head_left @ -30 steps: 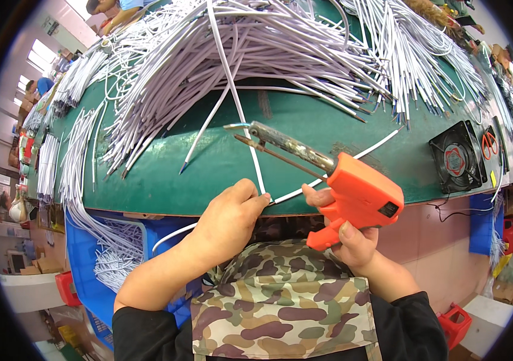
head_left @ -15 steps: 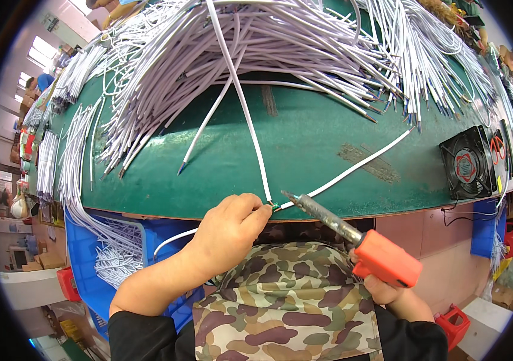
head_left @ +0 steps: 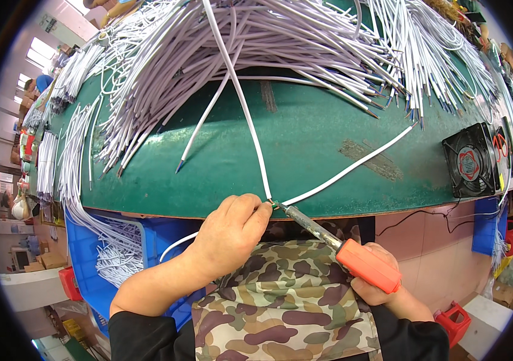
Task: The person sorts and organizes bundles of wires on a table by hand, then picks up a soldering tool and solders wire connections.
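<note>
- My left hand point(head_left: 229, 231) pinches two white cable point(head_left: 250, 132) ends at the green counter point(head_left: 304, 162) edge.
- My right hand point(head_left: 380, 289) grips the orange soldering iron point(head_left: 344, 253), tip touching the pinched ends.

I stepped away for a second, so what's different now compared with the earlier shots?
The right hand swung the orange soldering iron down from above the bench, and its tip now meets the white wire ends pinched by the left hand. The left hand's grip and the wire pile stayed put.
</note>
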{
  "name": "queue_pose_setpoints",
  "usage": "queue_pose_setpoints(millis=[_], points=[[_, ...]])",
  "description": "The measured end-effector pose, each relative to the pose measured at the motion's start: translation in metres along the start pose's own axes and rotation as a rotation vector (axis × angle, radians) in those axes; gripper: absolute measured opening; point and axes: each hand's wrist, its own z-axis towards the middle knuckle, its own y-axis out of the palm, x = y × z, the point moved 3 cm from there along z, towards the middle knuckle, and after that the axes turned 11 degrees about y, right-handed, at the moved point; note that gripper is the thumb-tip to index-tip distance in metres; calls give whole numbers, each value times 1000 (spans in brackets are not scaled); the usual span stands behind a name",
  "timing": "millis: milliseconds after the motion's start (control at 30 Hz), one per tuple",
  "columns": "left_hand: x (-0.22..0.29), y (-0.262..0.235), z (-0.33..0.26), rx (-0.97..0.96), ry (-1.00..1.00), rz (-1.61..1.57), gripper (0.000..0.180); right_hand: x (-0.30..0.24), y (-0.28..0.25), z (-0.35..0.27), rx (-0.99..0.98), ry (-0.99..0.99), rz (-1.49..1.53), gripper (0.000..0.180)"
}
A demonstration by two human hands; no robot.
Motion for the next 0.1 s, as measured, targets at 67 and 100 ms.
queue_pose_setpoints(millis=[67,100], points=[[1,0,0,5,2,7,29,2,2,-1,11,-25,0,65],[1,0,0,10,6,12,29,4,3,-2,19,-42,3,65]])
